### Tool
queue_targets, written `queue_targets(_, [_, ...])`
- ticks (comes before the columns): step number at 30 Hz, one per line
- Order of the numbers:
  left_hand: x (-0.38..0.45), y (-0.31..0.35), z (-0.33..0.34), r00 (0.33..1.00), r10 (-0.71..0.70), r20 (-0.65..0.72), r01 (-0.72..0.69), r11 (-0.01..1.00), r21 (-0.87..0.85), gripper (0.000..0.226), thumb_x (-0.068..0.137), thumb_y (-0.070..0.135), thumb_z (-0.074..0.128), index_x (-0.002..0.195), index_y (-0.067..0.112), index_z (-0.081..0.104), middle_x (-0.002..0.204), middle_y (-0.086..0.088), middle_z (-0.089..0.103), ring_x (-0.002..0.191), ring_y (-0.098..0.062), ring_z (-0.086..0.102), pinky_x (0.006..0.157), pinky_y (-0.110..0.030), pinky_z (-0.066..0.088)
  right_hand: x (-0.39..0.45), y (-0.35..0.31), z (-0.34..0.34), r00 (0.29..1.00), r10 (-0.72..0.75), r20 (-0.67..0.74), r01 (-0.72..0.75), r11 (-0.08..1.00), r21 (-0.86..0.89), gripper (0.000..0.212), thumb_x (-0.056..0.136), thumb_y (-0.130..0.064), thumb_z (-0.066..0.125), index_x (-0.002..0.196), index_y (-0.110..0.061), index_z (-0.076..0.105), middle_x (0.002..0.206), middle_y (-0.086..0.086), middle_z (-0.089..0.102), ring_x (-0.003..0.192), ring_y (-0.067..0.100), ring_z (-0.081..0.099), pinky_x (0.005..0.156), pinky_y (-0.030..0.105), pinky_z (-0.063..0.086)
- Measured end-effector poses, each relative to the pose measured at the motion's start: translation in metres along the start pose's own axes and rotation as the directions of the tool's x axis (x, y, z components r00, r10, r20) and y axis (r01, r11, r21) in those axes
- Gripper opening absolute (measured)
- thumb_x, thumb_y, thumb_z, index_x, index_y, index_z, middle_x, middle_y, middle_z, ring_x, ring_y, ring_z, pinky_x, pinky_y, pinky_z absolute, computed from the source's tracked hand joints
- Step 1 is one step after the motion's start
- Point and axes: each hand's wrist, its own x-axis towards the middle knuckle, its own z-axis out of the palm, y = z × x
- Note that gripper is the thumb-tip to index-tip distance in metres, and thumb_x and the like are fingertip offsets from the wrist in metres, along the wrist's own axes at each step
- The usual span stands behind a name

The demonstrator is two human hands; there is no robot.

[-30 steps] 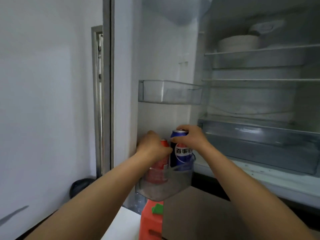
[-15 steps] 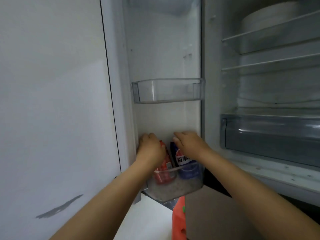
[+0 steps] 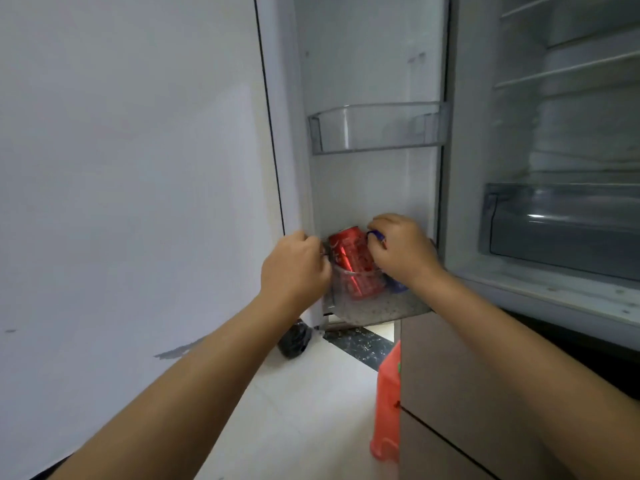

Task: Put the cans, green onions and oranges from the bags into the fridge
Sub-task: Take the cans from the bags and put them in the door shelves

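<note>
Two forearms reach forward from the bottom of the view to the lowest door bin (image 3: 374, 306) of the open fridge. On the floor below stands an orange stool (image 3: 387, 410), and a dark bag (image 3: 294, 342) lies further back beside the wall.

At the bin, the left hand (image 3: 294, 271) is curled at the left end of the bin; whether this grip holds the rim or only rests against it, I cannot tell. The right hand (image 3: 401, 251) has its fingers bent over the top of the blue can (image 3: 396, 285), which is mostly hidden and sits low in the bin. Between the hands the red can (image 3: 353, 263) is inside the bin but leans to the left.

My judgement is that the step is to settle both cans. To do it well, press the blue can straight down until it stands flat, then set the red one upright beside it, so the door closes without trouble.

Higher on the door, the upper bin (image 3: 377, 129) holds nothing visible. Further right are the wire shelves (image 3: 568, 67) and a clear drawer (image 3: 561, 223).
</note>
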Motion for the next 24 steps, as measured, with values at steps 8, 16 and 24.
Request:
queue_targets(8, [-0.066,-0.123,-0.051,0.964,-0.257,0.073,0.242,0.956,0.168,0.032,0.094,0.021,0.042,0.115,0.004,0.060,0.119,-0.011,0.055,0.113,-0.027,0.051,0.081,-0.034,0.045,-0.029,-0.128,0.024,0.978,-0.208,-0.029,0.210,0.965,0.158,0.032,0.081,-0.002,0.051,0.109,0.006,0.064,0.093,0.021,0.072,0.088,0.033,0.067,0.076,0.028,0.046])
queue_targets(16, [-0.208,-0.288,-0.112,0.829,-0.531,0.177,0.461,0.827,0.323,0.029,0.093,0.014,0.040,0.113,0.008,0.061,0.117,-0.008,0.058,0.109,-0.024,0.054,0.079,-0.029,0.046,-0.079,-0.333,0.124,0.910,-0.264,0.321,0.181,0.947,0.266,0.036,0.092,-0.012,0.045,0.126,-0.006,0.054,0.123,0.011,0.061,0.116,0.025,0.054,0.096,0.033,0.045])
queue_targets(24, [-0.281,-0.444,-0.180,0.765,-0.639,0.080,0.554,0.717,0.422,0.031,0.093,0.011,0.037,0.113,0.006,0.061,0.115,-0.010,0.058,0.109,-0.027,0.053,0.081,-0.032,0.046,-0.118,-0.511,0.217,0.812,-0.364,0.456,0.238,0.920,0.311,0.040,0.093,-0.014,0.042,0.132,-0.011,0.047,0.130,0.008,0.055,0.120,0.024,0.050,0.094,0.031,0.042])
